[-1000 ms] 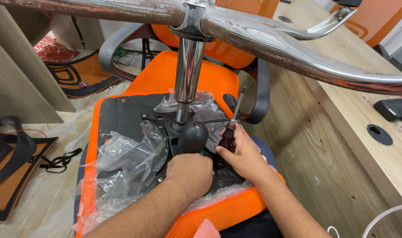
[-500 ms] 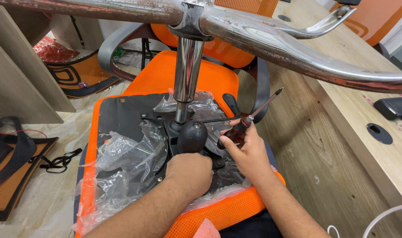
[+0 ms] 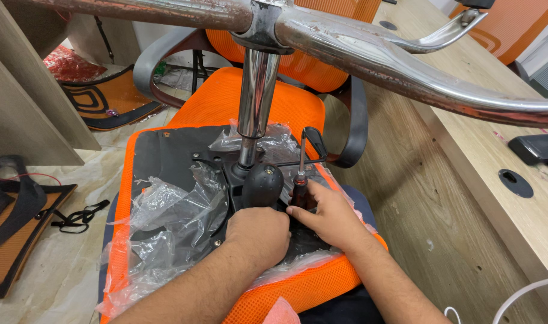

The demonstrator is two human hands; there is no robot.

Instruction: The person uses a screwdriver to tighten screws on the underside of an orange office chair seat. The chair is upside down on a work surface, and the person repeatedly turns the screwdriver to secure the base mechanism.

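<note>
Hands at an upturned chair

Scratched chrome chair base (image 3: 370, 54) spans overhead, above the orange mesh seat (image 3: 226, 105) under crumpled clear plastic (image 3: 166, 210). Left hand (image 3: 257, 233) is curled on the black mechanism (image 3: 265, 186); right hand (image 3: 325, 217) clasps a black-handled screwdriver (image 3: 300, 174), upright.

I assess this as an office-furniture assembly workroom. An upturned orange mesh chair (image 3: 226, 114) lies on a plastic-sheeted floor (image 3: 51, 282), loose orange seat panels (image 3: 112, 99) lean nearby, and wooden desks (image 3: 466, 102) with cable grommets (image 3: 516, 182) stand alongside.
</note>
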